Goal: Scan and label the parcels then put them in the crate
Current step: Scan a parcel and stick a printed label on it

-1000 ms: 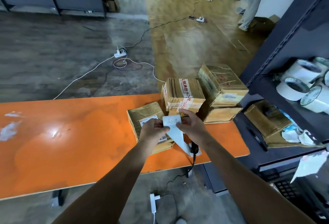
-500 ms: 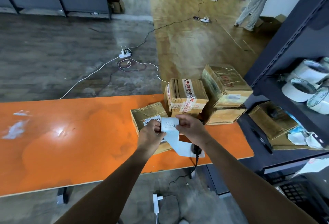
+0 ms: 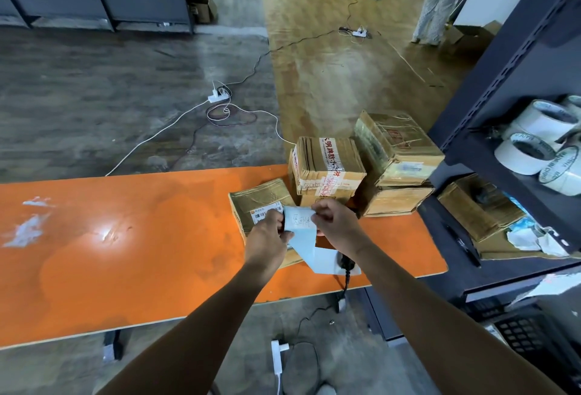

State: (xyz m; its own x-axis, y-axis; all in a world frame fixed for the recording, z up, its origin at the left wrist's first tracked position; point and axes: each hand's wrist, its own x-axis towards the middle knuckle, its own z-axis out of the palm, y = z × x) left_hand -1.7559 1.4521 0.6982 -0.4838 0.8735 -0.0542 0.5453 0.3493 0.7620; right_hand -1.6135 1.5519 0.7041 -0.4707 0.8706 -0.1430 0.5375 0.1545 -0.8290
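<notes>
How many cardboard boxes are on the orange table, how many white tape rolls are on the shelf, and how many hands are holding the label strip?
Cardboard boxes on the orange table: 4 ()
White tape rolls on the shelf: 4 at least (); the frame edge cuts this group
Hands on the label strip: 2 (left hand, right hand)
Total: 10

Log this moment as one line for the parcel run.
stage: labelling | left hand + right hand: pinching label strip | below: flat parcel on orange table | crate: not seen
</notes>
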